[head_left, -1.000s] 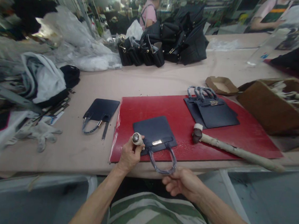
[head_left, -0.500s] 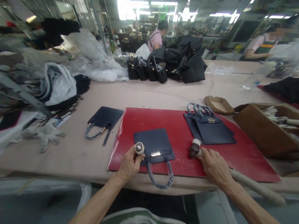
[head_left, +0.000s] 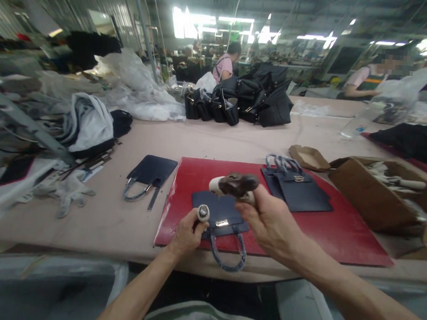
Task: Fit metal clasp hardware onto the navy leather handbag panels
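A navy handbag panel (head_left: 217, 210) lies flat on the red board (head_left: 186, 172), its plastic-wrapped handle (head_left: 243, 253) toward me and a metal clasp (head_left: 222, 223) on its strap. My left hand (head_left: 185, 236) is closed around an upright tool with a round metal top (head_left: 203, 212) and pale wrapping, at the panel's left side. What its lower end touches is hidden. Raised over the panel, my right hand (head_left: 275, 224) grips a hammer (head_left: 235, 184) with a dark head and a white face. The hammer is up and to the right of the tool's top, apart from it.
More navy bag panels (head_left: 308, 197) lie at the board's right, another panel (head_left: 151, 170) on the left. A glove (head_left: 71, 193) sits at the far left. Cardboard box (head_left: 373, 202) with tools stands right; black bags (head_left: 240, 100) are piled behind. Two people work farther back.
My right hand has lifted the hammer from the board's right part and swung it left, over the panel. My left hand and its tool stay nearly in place.
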Demonstrator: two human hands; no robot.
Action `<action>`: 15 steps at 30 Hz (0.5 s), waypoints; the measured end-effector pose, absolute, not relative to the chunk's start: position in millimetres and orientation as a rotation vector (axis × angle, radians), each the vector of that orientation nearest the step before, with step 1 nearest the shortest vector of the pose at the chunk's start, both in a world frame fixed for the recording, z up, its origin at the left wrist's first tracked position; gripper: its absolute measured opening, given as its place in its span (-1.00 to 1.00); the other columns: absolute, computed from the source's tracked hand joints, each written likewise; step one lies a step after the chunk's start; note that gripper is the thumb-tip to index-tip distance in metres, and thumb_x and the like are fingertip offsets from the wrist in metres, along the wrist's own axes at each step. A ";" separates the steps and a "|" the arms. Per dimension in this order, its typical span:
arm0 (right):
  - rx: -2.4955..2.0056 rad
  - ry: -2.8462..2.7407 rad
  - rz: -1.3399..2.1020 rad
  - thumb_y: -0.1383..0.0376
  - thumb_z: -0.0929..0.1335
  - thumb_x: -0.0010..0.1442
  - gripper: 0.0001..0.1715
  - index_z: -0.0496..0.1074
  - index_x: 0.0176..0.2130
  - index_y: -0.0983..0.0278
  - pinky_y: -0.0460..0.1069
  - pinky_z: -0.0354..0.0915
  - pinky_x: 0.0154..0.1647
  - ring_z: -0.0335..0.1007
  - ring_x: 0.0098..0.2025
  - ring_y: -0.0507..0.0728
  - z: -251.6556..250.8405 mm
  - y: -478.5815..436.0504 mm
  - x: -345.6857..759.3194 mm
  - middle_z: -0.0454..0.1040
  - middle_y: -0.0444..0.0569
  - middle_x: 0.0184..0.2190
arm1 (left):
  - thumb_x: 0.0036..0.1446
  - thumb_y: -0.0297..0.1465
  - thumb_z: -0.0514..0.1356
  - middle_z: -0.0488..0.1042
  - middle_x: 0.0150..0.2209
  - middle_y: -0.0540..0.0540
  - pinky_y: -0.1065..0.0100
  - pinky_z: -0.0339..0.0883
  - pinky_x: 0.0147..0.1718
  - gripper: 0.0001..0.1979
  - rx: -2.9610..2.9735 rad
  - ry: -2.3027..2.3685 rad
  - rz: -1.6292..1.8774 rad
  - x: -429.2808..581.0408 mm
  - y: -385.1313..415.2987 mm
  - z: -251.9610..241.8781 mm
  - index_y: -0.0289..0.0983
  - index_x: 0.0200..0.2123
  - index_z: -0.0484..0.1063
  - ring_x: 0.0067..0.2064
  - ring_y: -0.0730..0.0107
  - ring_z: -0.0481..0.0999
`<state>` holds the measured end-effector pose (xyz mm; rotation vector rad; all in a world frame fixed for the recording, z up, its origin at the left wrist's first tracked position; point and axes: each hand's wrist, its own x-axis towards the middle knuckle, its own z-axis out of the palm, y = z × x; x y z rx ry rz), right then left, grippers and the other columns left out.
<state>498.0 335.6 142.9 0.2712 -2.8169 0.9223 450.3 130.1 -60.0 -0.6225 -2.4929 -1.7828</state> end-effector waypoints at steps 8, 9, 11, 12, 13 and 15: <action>0.433 -2.864 0.686 0.14 0.22 0.42 -0.76 0.22 -0.25 0.23 -0.02 -0.02 -0.42 0.25 -0.46 0.11 160.4 311.6 473.4 0.37 -0.07 -0.44 | 0.26 -0.39 0.13 0.48 -0.29 -0.04 0.32 0.34 -0.24 -0.88 -0.628 -2.494 -1.796 450.5 130.1 -57.2 -0.25 -0.16 0.41 -0.29 0.37 0.47; 0.416 -2.733 0.772 0.12 0.19 0.43 -0.76 0.22 -0.21 0.23 -0.03 0.01 -0.42 0.23 -0.48 0.09 163.2 310.9 475.0 0.35 -0.10 -0.45 | 0.25 -0.40 0.13 0.46 -0.30 -0.03 0.32 0.34 -0.24 -0.89 -0.629 -2.489 -1.787 451.2 130.3 -56.5 -0.25 -0.17 0.40 -0.29 0.37 0.46; 0.437 -2.623 0.815 0.13 0.16 0.44 -0.76 0.23 -0.17 0.23 -0.04 0.01 -0.45 0.20 -0.52 0.08 161.2 310.6 479.3 0.33 -0.11 -0.46 | 0.23 -0.41 0.14 0.43 -0.34 -0.01 0.33 0.32 -0.26 -0.94 -0.634 -2.476 -1.758 452.4 131.1 -54.2 -0.24 -0.22 0.39 -0.31 0.38 0.45; 0.490 -2.672 0.745 0.15 0.17 0.44 -0.77 0.23 -0.19 0.23 -0.03 -0.03 -0.48 0.18 -0.53 0.08 156.9 311.2 481.0 0.32 -0.10 -0.47 | 0.23 -0.42 0.13 0.43 -0.36 -0.01 0.33 0.31 -0.27 -0.96 -0.638 -2.475 -1.747 452.6 131.6 -52.9 -0.23 -0.25 0.38 -0.32 0.38 0.45; 0.567 -2.775 0.622 0.18 0.19 0.43 -0.80 0.23 -0.22 0.23 -0.01 -0.08 -0.50 0.16 -0.55 0.08 151.6 312.4 482.0 0.32 -0.09 -0.48 | 0.23 -0.42 0.13 0.44 -0.37 0.00 0.34 0.31 -0.28 -0.97 -0.641 -2.480 -1.740 452.5 131.9 -51.7 -0.23 -0.26 0.37 -0.33 0.37 0.45; 0.726 -2.992 0.329 0.22 0.25 0.40 -0.82 0.23 -0.27 0.23 0.03 -0.20 -0.50 0.12 -0.57 0.08 142.6 315.8 481.1 0.32 -0.08 -0.49 | 0.23 -0.43 0.12 0.46 -0.37 -0.01 0.34 0.32 -0.28 -0.95 -0.642 -2.494 -1.744 451.2 131.6 -50.8 -0.22 -0.25 0.38 -0.33 0.38 0.46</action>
